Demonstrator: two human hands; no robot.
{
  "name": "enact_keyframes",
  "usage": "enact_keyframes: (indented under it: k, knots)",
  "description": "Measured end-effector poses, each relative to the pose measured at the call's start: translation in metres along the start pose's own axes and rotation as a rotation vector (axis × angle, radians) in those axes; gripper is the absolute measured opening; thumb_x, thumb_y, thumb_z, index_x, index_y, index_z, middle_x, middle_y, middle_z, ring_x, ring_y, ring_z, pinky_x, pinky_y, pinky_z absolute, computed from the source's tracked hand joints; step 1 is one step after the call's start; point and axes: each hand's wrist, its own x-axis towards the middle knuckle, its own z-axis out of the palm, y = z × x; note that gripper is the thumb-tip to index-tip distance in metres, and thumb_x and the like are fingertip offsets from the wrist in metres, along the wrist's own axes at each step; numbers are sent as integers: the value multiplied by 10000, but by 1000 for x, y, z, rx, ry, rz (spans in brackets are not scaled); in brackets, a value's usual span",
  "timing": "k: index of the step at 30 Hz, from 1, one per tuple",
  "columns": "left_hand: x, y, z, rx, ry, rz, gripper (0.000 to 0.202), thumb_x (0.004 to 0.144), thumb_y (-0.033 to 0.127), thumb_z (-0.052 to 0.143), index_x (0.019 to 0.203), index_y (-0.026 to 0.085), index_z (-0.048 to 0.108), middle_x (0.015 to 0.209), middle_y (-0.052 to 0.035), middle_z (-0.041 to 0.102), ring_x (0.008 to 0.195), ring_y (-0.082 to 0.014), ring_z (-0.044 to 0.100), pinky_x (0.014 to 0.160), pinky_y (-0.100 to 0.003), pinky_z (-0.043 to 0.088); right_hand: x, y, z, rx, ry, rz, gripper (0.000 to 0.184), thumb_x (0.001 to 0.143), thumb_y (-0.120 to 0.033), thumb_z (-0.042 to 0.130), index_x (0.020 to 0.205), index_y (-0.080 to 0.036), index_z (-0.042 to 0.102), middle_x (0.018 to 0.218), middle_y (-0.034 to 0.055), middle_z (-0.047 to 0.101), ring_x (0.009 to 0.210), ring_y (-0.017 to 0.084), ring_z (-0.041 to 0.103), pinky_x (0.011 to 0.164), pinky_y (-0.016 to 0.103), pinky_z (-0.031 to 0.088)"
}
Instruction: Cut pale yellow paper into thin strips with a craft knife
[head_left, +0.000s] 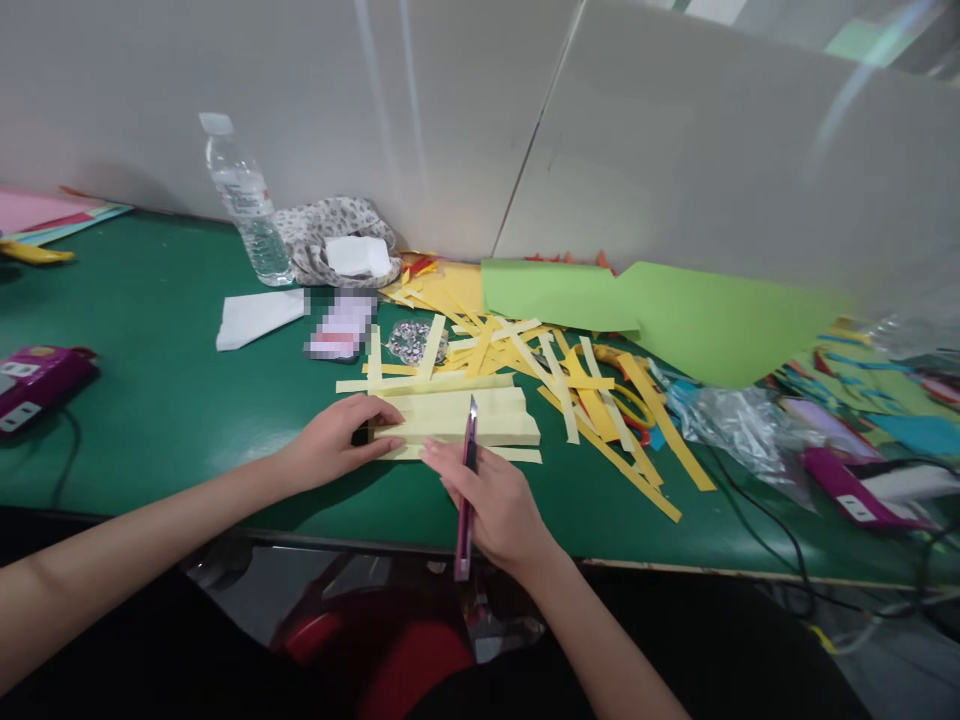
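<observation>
A folded sheet of pale yellow paper [465, 405] lies in front of me on the green table, creased lengthwise. My left hand [349, 435] grips its left end between thumb and fingers. In my right hand [499, 495] is a utility knife [465, 490] with a purple handle, its blade pointing up and away over the paper. The right fingertips are close to the paper's near edge; whether they touch it I cannot tell. Loose yellow paper strips [495, 345] lie scattered just beyond the sheet and to its right.
A water bottle [247, 210] stands at the back left beside a spotted cloth pouch [337, 220]. A phone [345, 325] lies near it. Green paper [705, 310] leans on the partition. Scissors [634, 405] are partly under strips. Purple power strips [45, 385] and cables flank the work area.
</observation>
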Motion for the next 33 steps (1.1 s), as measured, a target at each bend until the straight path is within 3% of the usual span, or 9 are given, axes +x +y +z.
enact_keyframes:
  k: [6, 13, 25, 30, 33]
  knots:
    - [-1, -1, 1, 13, 19, 17, 289, 906, 435, 494, 1006, 187, 604, 949, -47, 652, 865, -181, 590, 778, -302, 465, 8, -4, 4, -125, -152, -61, 169, 929, -193, 501, 946, -123, 654, 1111, 149, 706, 997, 252, 662, 857, 380, 550]
    - [-1, -5, 4, 25, 32, 38, 255, 900, 406, 517, 1007, 187, 594, 955, -43, 646, 861, -178, 588, 771, -293, 463, 6, -4, 5, -161, -231, -50, 172, 927, -204, 501, 922, -133, 658, 1142, 130, 700, 1008, 255, 653, 866, 389, 541]
    - [-1, -6, 4, 30, 15, -1, 258, 893, 420, 529, 1015, 200, 586, 943, -36, 637, 817, -174, 591, 729, -289, 461, -2, -9, 0, -48, -122, -40, 125, 880, -197, 544, 806, -189, 644, 868, 71, 759, 821, 182, 713, 763, 303, 568]
    - [-1, -8, 5, 40, 16, 6, 280, 889, 439, 529, 1021, 199, 585, 979, -51, 649, 874, -190, 599, 781, -310, 467, -3, -11, -4, -79, -65, -108, 83, 832, -156, 572, 782, -158, 638, 990, 115, 747, 903, 219, 705, 806, 337, 567]
    - [-2, -8, 6, 69, 20, 24, 287, 888, 442, 528, 1026, 198, 588, 989, -56, 648, 878, -191, 601, 778, -310, 480, -8, -7, -7, -153, 50, -34, 87, 814, -120, 585, 753, -163, 631, 984, 128, 745, 878, 222, 705, 798, 348, 570]
